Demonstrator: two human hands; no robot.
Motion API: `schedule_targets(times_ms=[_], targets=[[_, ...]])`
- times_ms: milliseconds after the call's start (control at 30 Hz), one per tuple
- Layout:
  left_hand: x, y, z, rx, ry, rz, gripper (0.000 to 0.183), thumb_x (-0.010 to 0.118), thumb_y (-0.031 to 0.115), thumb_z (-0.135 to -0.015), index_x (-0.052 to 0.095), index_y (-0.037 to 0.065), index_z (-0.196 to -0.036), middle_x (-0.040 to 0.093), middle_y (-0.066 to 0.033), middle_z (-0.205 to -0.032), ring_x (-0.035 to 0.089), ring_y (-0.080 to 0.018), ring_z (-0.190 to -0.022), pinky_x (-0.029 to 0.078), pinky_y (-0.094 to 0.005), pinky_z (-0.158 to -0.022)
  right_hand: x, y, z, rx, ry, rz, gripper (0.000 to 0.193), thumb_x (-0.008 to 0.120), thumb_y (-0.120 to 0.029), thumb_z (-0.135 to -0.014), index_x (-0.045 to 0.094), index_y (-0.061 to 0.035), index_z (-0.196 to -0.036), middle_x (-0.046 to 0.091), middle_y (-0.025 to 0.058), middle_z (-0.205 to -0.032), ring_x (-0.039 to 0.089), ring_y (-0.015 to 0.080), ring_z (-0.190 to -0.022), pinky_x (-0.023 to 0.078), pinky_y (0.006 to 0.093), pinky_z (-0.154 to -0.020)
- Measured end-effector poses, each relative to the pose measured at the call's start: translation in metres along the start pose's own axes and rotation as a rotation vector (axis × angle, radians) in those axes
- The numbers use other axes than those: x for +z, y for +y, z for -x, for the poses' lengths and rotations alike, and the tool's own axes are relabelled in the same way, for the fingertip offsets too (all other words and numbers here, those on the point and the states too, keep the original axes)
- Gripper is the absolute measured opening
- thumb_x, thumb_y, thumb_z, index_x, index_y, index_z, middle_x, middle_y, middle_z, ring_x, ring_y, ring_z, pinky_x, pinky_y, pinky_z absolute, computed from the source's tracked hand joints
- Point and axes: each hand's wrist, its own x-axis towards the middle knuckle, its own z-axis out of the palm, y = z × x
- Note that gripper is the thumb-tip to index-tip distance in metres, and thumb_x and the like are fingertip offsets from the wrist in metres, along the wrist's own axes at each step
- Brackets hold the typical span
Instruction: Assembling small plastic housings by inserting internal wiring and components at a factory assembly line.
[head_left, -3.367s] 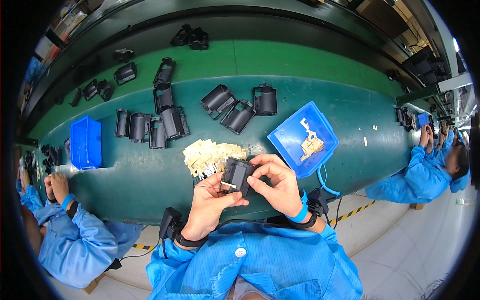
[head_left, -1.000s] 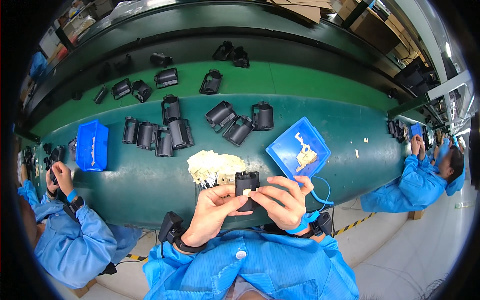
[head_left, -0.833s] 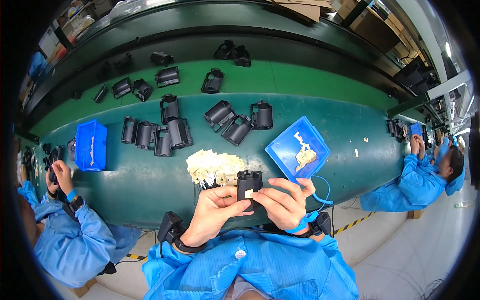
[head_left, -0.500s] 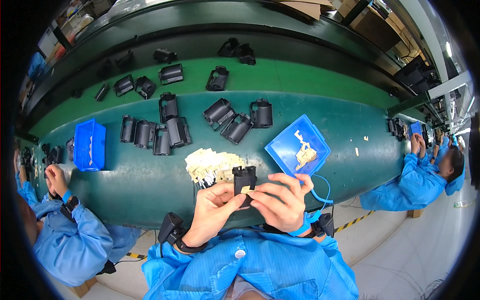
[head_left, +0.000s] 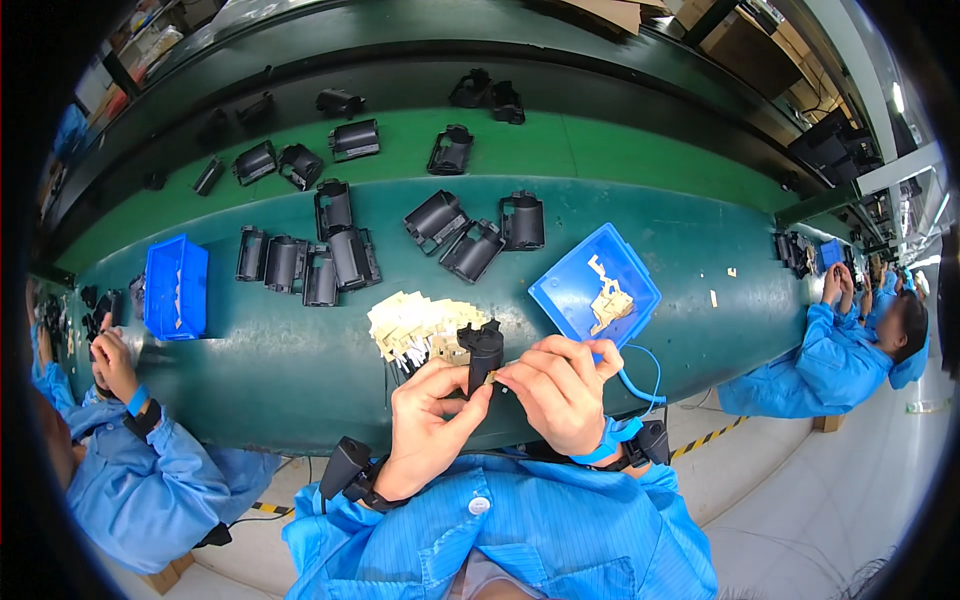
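Observation:
Just in front of my body, my left hand [head_left: 435, 415] grips a black plastic housing [head_left: 484, 352], tilted, thumb on its near side. My right hand [head_left: 560, 395] pinches a small yellowish piece [head_left: 491, 377] against the housing's lower right side; the fingertips partly cover it. Right behind the housing lies a pile of cream-coloured flat pieces [head_left: 415, 325]. To the right of the pile, a blue bin [head_left: 565, 318] holds several tan scraps [head_left: 610, 305].
Several black housings [head_left: 352, 258] lie on the green table [head_left: 680, 250]; more sit on the green belt [head_left: 560, 150] behind it. A second blue bin [head_left: 190, 315] stands at left. Co-workers in blue sit at left [head_left: 140, 490] and right [head_left: 800, 365].
The housing has been turned in my left hand, so the yellowish piece now shows at its side edge. My right fingers have drawn together. The housings on the belt have shifted to the right.

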Motion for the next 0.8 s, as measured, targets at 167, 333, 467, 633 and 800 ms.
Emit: schedule_targets(times_ms=[167,333,467,633,800], targets=[[-0.004,0.002,-0.001,-0.142,-0.027,0.178,0.015,0.058,-0.008,-0.083,0.06,-0.008,-0.098,0.057,-0.0064,-0.095,0.062,-0.0143,-0.087,0.057,-0.0284,-0.074,0.001,-0.002,0.005,-0.072,-0.016,0.11,0.019,0.063,-0.018,-0.067,0.065,-0.0131,-0.086,0.061,-0.0038,-0.088,0.058,0.0118,-0.088,0.026,0.0364,-0.086],[-0.021,-0.002,-0.008,-0.484,-0.225,0.611,0.015,0.056,-0.001,-0.087,0.062,-0.003,-0.101,0.064,-0.0113,-0.099,0.064,-0.0174,-0.089,0.058,-0.0366,-0.077,-0.003,0.002,0.011,-0.124,-0.05,0.092,0.018,0.063,-0.016,-0.069,0.064,-0.0141,-0.087,0.061,-0.0037,-0.091,0.058,0.0123,-0.092,0.025,0.038,-0.088],[-0.019,0.001,-0.01,-0.53,-0.171,0.636,0.016,0.059,0.008,-0.087,0.063,-0.004,-0.097,0.065,-0.01,-0.091,0.065,-0.0162,-0.081,0.059,-0.0348,-0.07,-0.008,0.003,0.01,-0.126,-0.107,0.015,0.015,0.063,-0.016,-0.071,0.064,-0.0149,-0.086,0.061,-0.0043,-0.092,0.059,0.0126,-0.093,0.024,0.0395,-0.09],[-0.021,0.001,-0.019,-0.547,-0.218,0.413,0.017,0.062,0.013,-0.087,0.065,-0.003,-0.09,0.065,-0.0087,-0.083,0.065,-0.0149,-0.074,0.059,-0.0322,-0.065,-0.015,0.009,0.011,-0.188,-0.155,-0.035,0.01,0.067,-0.019,-0.071,0.064,-0.019,-0.08,0.062,-0.0061,-0.094,0.056,0.0149,-0.1,0.023,0.0431,-0.092],[-0.028,0.003,-0.021,-0.568,-0.286,0.405,0.018,0.062,0.015,-0.087,0.066,-0.003,-0.091,0.066,-0.0097,-0.084,0.065,-0.016,-0.075,0.059,-0.0317,-0.065,-0.029,0.033,0.004,0.073,-0.096,-0.641,0.01,0.07,-0.012,-0.072,0.062,-0.0168,-0.075,0.062,0.0007,-0.095,0.053,0.0253,-0.105,0.031,0.0438,-0.091]])
